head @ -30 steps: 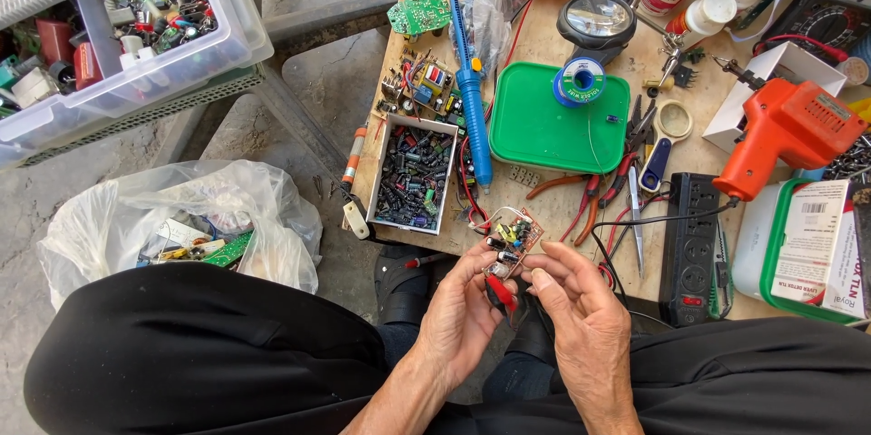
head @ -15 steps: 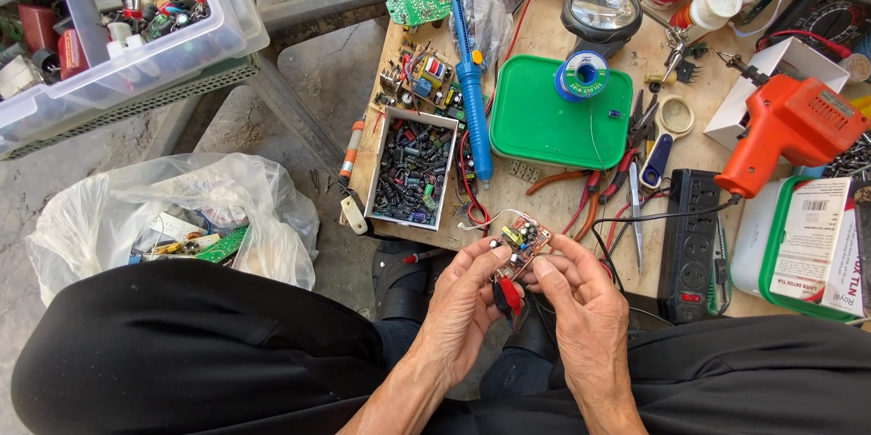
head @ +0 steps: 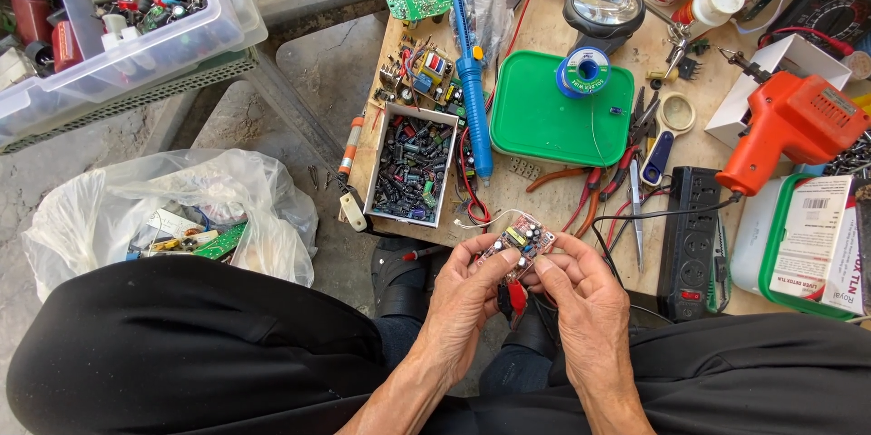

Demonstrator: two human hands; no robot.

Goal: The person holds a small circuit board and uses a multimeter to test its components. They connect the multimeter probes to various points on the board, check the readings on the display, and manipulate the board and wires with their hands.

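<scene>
Both hands pinch one small brown circuit board with tiny yellow and black parts (head: pixel 517 244), low in the middle of the picture. The left hand (head: pixel 467 294) holds its left end, thumb on top and fingers curled under. The right hand (head: pixel 581 294) holds the right end the same way, fingers closed tight on the edge. The board sits tilted, just off the near edge of the wooden table (head: pixel 535 190) and above the lap. A red clip and a black clip (head: pixel 510 294) hang under the board, between the two hands.

It looks like the step is turning the board over and looking closely at it. I think the next move needs a steady hold and a small, slow turn, so the clips do not pull loose.

There is little room around the hands. Dark trouser legs (head: pixel 181 353) fill the bottom of the picture on both sides. Right above the board, thin white wires (head: pixel 481 217) lie on the table edge, and red-handled pliers (head: pixel 590 195) lie near the right hand. A black power strip (head: pixel 689 244) sits to the right. A white box full of small dark parts (head: pixel 410 167) sits up and to the left, with a long blue soldering tool (head: pixel 467 63) beside it. A green plastic lid (head: pixel 553 117) with a solder spool (head: pixel 581 72) lies higher up. The most open room is straight down, between the knees.
</scene>
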